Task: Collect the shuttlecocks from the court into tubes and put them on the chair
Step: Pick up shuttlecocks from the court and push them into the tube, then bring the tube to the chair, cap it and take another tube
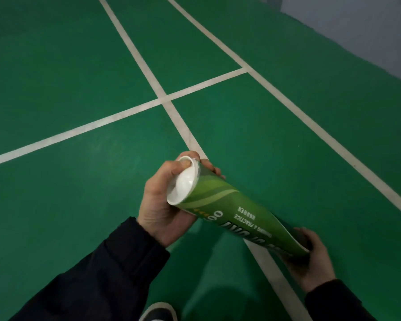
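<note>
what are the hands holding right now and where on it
Both hold one green shuttlecock tube: the left hand grips its white-capped end, the right hand its other end.

left hand [162, 205]: fingers curling closed around one end of a tube, thumb pressing on its cap
right hand [310, 258]: cupping the other end
sleeves: dark

The tube [232, 210] is a long green cardboard cylinder with lighter green waves and white printed letters. It is tilted, held in the air above the court, not lying on anything. A white cap [183, 184] closes its upper left end. The lower right end is darker and partly hidden.
</note>
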### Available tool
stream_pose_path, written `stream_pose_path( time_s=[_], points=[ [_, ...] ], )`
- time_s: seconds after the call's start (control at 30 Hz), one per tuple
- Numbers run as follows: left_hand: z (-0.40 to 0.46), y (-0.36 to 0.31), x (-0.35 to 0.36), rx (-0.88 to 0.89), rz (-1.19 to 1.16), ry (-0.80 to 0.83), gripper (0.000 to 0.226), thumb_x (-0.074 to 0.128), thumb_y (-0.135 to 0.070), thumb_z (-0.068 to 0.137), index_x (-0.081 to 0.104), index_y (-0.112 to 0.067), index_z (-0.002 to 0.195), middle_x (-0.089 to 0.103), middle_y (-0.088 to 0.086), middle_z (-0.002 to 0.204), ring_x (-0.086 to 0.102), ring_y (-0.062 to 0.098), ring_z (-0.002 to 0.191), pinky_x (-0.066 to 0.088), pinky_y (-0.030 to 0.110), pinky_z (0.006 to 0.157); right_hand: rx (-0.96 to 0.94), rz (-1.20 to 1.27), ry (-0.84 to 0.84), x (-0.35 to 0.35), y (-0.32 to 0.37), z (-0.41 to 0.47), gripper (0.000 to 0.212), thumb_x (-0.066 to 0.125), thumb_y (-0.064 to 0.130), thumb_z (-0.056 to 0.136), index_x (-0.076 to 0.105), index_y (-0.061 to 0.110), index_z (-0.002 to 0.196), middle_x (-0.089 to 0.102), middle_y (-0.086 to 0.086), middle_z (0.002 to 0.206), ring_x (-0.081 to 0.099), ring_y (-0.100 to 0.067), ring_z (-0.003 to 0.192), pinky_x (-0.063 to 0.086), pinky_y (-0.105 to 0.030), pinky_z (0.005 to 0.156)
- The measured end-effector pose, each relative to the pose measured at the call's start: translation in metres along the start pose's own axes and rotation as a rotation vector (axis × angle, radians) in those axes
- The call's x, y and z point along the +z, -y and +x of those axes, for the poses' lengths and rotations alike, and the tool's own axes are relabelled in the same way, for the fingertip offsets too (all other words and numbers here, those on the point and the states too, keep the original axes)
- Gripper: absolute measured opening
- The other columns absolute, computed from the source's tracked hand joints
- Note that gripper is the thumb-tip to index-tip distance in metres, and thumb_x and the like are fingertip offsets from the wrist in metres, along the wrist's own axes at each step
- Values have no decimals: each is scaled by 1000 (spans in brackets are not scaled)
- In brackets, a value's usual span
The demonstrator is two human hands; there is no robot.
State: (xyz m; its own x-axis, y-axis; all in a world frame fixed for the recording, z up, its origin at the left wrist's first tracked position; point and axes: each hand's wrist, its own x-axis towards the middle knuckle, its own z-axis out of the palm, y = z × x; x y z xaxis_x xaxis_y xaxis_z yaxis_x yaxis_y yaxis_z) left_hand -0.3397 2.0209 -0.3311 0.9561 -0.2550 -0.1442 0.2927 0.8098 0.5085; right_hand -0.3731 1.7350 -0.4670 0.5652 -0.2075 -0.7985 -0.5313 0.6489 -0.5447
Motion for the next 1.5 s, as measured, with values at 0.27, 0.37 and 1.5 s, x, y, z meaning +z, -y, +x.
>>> stream_pose_path(
  time_s=[0.27, 0.37, 1.5],
  points=[
    [15, -74, 124, -71, 394, -153, 19, 56, -4, 89, 73, -13, 87, 73, 12, 96, 62, 33, 110, 53, 43, 94, -59, 99, -113, 15, 93, -75, 14, 61, 30, 91, 61, 25, 79, 62, 1, 74, 62, -13, 58, 53, -20, 45],
    [-1, -83, 208, -77, 447, -142, 11, 71, -22, 91, 75, -13, 96, 73, 14, 102, 66, 28, 100, 56, 42, 88, -12, 158, -200, 0, 137, -151, 14, 63, 31, 90, 61, 24, 77, 62, 3, 64, 62, -12, 51, 52, -20, 44],
    [-58, 82, 1017, -768, 443, 670, 21, 70, -32, 89, 70, -11, 84, 60, 13, 91, 59, 24, 80, 50, 35, 78, -552, 983, -601, -313, 579, -669, 15, 63, 26, 85, 64, 21, 71, 66, 0, 72, 64, -21, 65, 55, -25, 58]
  ],
)
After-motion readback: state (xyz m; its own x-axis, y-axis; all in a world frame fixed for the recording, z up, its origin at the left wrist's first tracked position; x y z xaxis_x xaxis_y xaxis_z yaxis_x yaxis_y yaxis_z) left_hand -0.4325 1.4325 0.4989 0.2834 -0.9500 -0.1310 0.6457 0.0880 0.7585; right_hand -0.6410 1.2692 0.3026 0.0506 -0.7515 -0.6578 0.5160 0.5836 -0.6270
